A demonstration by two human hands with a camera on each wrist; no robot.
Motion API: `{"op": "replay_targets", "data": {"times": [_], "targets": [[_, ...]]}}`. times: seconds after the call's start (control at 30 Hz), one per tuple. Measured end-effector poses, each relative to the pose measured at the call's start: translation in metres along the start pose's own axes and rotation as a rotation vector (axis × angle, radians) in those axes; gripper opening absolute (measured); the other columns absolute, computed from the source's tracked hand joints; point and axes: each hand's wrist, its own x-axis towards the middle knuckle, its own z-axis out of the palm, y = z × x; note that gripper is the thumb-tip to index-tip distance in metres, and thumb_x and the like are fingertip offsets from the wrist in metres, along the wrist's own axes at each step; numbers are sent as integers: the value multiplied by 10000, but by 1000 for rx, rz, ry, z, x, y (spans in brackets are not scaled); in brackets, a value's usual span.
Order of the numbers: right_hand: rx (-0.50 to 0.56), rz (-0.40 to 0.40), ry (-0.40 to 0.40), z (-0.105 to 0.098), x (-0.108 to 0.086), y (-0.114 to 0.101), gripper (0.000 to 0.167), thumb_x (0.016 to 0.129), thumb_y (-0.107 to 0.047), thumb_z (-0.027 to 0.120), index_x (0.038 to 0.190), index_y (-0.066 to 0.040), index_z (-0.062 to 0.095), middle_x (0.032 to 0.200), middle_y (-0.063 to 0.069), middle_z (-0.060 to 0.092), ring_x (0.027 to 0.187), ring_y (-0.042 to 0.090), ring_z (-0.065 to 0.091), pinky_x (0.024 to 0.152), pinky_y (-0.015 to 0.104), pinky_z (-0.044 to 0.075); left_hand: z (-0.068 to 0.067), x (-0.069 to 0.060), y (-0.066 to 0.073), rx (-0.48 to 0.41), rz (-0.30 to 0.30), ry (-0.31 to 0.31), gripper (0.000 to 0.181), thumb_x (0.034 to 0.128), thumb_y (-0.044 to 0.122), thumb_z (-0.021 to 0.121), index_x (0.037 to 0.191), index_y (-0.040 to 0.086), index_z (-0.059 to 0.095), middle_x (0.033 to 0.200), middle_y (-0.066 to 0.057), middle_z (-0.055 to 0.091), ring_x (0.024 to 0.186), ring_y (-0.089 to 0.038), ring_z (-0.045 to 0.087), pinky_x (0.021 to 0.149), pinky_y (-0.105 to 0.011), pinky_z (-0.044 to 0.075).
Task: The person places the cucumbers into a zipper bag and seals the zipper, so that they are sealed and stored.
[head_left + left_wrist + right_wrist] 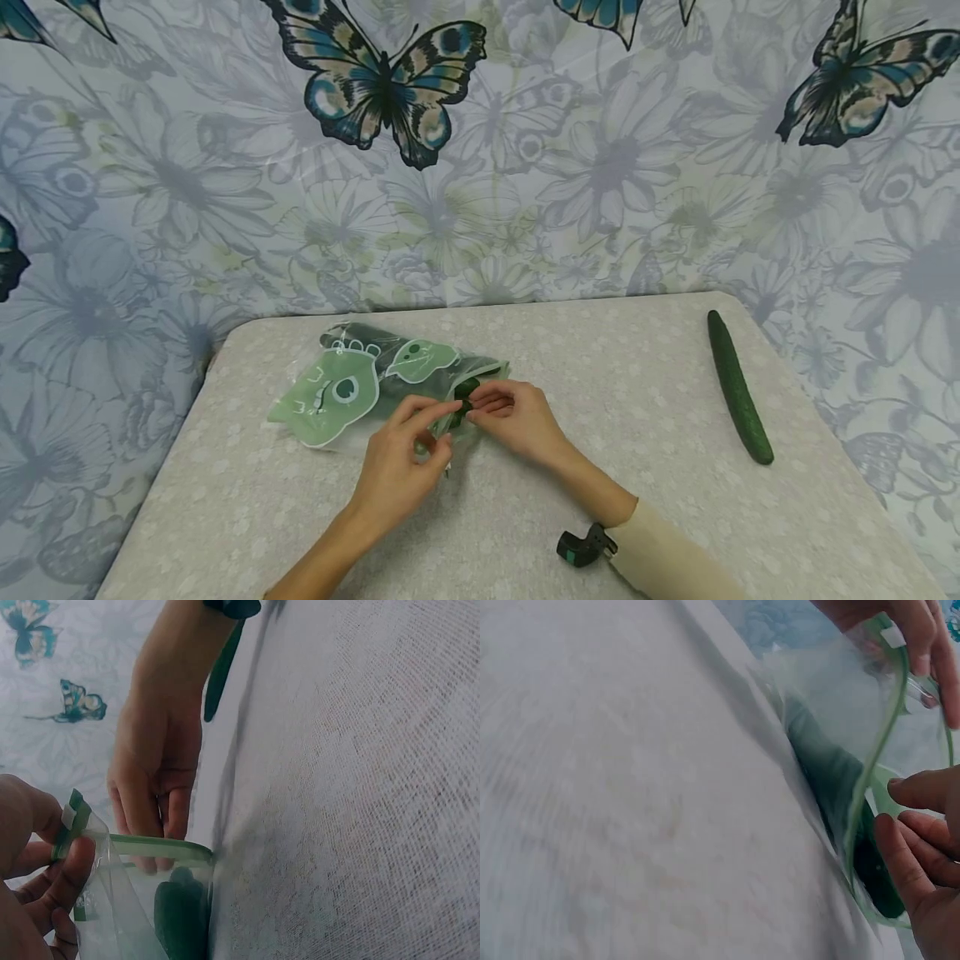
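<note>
A clear zip bag [408, 400] with green cartoon prints lies on its side on the table, its mouth spread toward the right. Dark green cucumbers [825, 765] show through the plastic, one with its end [877, 877] at the mouth; how many is hard to tell. My left hand [401, 471] pinches the bag's green zip edge [71, 825] near a white slider. At the mouth, my right hand [521, 421] has its fingertips just by the cucumber's end, thumb and fingers apart [922, 855], gripping nothing visible.
Another cucumber [738, 387] lies alone at the table's right side. A pale patterned cloth covers the table [600, 358]. Behind it stands a wall [525, 183] with butterfly and flower prints. A black device [585, 546] sits at the right wrist.
</note>
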Motion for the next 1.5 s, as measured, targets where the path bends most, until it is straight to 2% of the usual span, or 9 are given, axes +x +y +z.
{"op": "replay_targets", "data": {"times": [0.13,0.3,0.6,0.9,1.1,1.17,1.3,1.37,1.5], "targets": [[-26,6,10,-18,-7,3,265,941,-190,838,1173,-74,786,1064,51,809,954,166,778,830,248,636,0,0,0,0,-2,-3,486,958,62,750,1361,334,728,1253,88,628,753,7,659,485,-226,504],[-90,26,28,-48,-20,6,264,943,-214,839,1163,-78,786,1037,36,809,940,153,767,821,249,627,1,-2,-2,4,3,-6,482,960,64,747,1360,333,728,1247,82,627,741,18,650,458,-222,474],[-223,59,124,-113,-53,13,312,959,-284,830,1197,-91,772,1078,39,800,974,154,750,811,250,621,0,-3,-3,4,9,-19,459,977,73,741,1371,307,725,1248,61,620,722,32,635,418,-204,425],[-454,106,250,-178,-102,18,405,988,-380,789,1304,-134,730,1163,64,790,963,-28,694,790,197,589,0,-1,-2,6,19,-23,461,975,72,739,1369,311,727,1243,54,628,712,34,631,428,-220,421],[-589,93,367,-216,-133,22,420,974,-337,807,1327,-130,712,1198,129,774,933,-108,600,728,120,508,1,-2,-2,3,13,-25,461,974,71,739,1364,316,727,1241,62,627,716,32,627,431,-221,429],[-594,131,396,-228,-141,22,463,972,-351,807,1356,-118,697,1229,156,754,911,-160,565,694,125,503,1,-2,-2,3,12,-26,461,975,69,736,1365,313,727,1242,64,624,718,29,627,430,-222,433],[-600,269,433,-250,-155,24,580,983,-454,775,1432,-109,648,1309,178,704,872,-233,495,633,179,513,1,-2,-1,7,9,-25,461,975,68,734,1366,310,727,1244,63,622,723,27,628,430,-221,435],[-616,328,441,-259,-159,26,634,987,-490,756,1454,-82,623,1326,204,682,880,-176,506,623,195,498,1,-2,-1,9,7,-25,460,975,69,732,1366,312,727,1245,62,622,724,26,627,431,-221,435],[-672,393,393,-273,-165,34,739,994,-502,734,1477,28,554,1315,290,639,978,188,675,651,262,481,1,-2,-1,7,6,-27,457,977,67,729,1365,308,728,1244,58,623,726,23,626,436,-220,440]]}}
